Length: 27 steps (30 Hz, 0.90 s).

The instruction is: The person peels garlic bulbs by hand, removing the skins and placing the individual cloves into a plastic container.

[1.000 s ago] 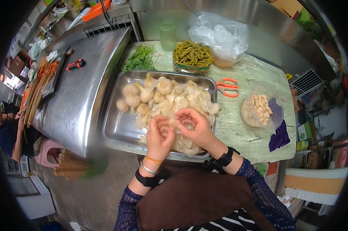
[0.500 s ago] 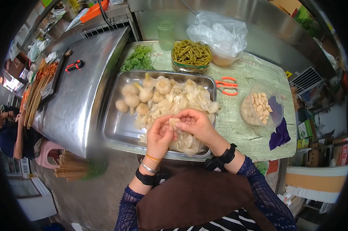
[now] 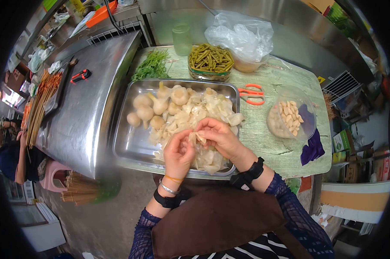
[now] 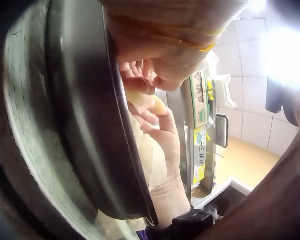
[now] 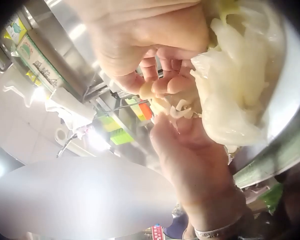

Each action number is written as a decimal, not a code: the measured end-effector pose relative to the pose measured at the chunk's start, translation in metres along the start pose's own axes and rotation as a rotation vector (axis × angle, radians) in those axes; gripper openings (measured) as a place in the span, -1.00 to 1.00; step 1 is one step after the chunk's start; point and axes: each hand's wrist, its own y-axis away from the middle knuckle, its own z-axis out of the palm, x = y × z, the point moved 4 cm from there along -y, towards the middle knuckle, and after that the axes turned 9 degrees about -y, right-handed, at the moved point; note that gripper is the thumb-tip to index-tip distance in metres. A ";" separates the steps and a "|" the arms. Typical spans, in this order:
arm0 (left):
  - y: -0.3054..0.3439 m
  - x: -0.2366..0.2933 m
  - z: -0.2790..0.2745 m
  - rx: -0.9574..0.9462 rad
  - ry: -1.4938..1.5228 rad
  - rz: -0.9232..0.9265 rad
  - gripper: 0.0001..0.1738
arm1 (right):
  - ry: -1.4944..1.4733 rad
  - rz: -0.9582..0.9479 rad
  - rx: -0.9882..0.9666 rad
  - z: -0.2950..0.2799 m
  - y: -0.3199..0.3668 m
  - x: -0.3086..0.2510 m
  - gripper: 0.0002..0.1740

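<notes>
Over the near side of a metal tray (image 3: pixel 122 144), my two hands meet around a garlic clove (image 3: pixel 200 138). My right hand (image 3: pixel 223 139) pinches the clove between thumb and fingers. Fingertips of my left hand (image 3: pixel 180 150) grip it from the other side, at the loose skin (image 5: pixel 181 110). In the left wrist view the yellowish clove (image 4: pixel 160 106) sticks out between the fingers. Whole garlic heads (image 3: pixel 159 105) lie at the tray's far left. A heap of pale garlic skins (image 3: pixel 203 110) fills its middle and right.
Orange-handled scissors (image 3: pixel 252 94) lie right of the tray. Beyond them stands a clear tub (image 3: pixel 275 123) with peeled cloves, beside a purple cloth (image 3: pixel 312 149). Behind the tray are green herbs (image 3: pixel 152 64), a container of cut green beans (image 3: pixel 211 58) and a plastic bag (image 3: pixel 240 36) over a bowl.
The fingers have shifted around the clove, which now shows more plainly at the right fingertips. Both hands stay over the tray's near side. The head view has moved slightly.
</notes>
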 end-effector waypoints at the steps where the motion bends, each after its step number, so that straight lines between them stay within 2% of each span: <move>1: 0.000 -0.003 0.000 -0.003 0.003 -0.020 -0.71 | -0.050 0.035 -0.039 -0.001 0.000 0.001 -0.85; 3: 0.000 -0.008 -0.004 -0.008 0.008 -0.059 -0.72 | -0.153 0.105 -0.118 -0.004 0.002 0.001 -0.85; 6: -0.001 -0.007 -0.006 -0.126 0.276 -0.193 -0.70 | -0.231 0.083 -0.161 0.001 0.003 -0.003 -0.83; 9: -0.004 0.001 -0.007 -0.187 0.434 -0.197 -0.69 | -0.480 0.115 -0.056 0.013 0.008 -0.016 -0.85; 12: -0.005 0.002 -0.007 -0.178 0.440 -0.158 -0.67 | 0.051 0.002 -0.023 0.004 0.008 -0.004 -0.83; 15: -0.004 0.002 -0.007 -0.133 0.270 -0.098 -0.67 | 0.576 -0.435 -0.002 0.016 0.008 -0.007 -0.81; 21: 0.001 0.010 -0.006 -0.026 0.056 -0.011 -0.67 | 0.802 -0.521 0.063 0.017 0.010 -0.013 -0.83; 27: -0.002 0.007 -0.012 0.043 -0.164 0.119 -0.58 | 0.841 -0.616 0.055 0.020 0.010 -0.014 -0.84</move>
